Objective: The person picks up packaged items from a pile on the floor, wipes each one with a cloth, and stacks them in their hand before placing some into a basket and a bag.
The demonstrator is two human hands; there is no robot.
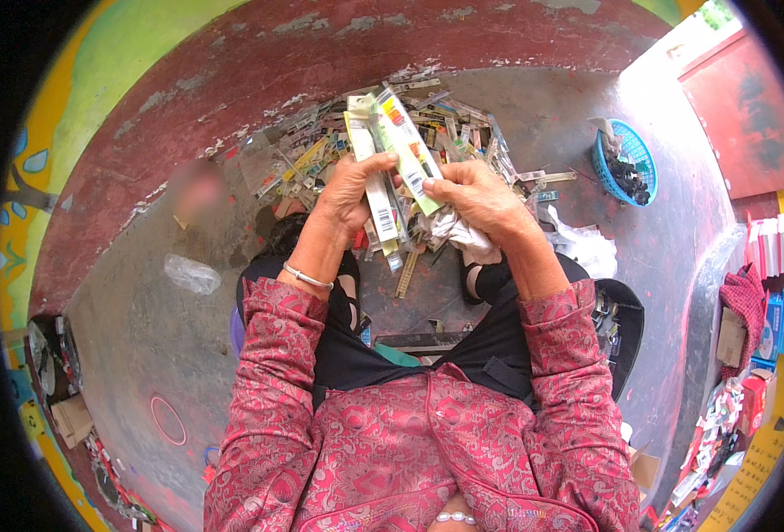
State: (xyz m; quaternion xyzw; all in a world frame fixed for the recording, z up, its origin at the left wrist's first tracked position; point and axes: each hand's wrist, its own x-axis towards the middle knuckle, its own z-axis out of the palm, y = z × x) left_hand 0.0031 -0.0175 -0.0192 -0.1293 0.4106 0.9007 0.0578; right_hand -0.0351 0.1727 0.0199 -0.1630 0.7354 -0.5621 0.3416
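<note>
My left hand [349,191] is closed on a long, narrow pale-green and white package [381,211], whose lower end hangs below the fingers. Beside it, my right hand [485,197] pinches another long, slim package [409,146] with a green, yellow and red front. The two packages slant close together, their upper ends nearly meeting. What lies inside them I cannot make out. A crumpled white cloth [459,232] shows just under my right hand; whether the hand holds it is unclear. Beyond both hands spreads a heap of similar narrow packages [463,120] on the floor.
A blue basket [601,174] with dark items stands to the right. Nearer lies a white plastic bag [588,252]. Clear plastic [191,274] rests on the floor at left. Stacked boxes and packets [753,399] line the right wall. My knees and feet flank the heap's near edge.
</note>
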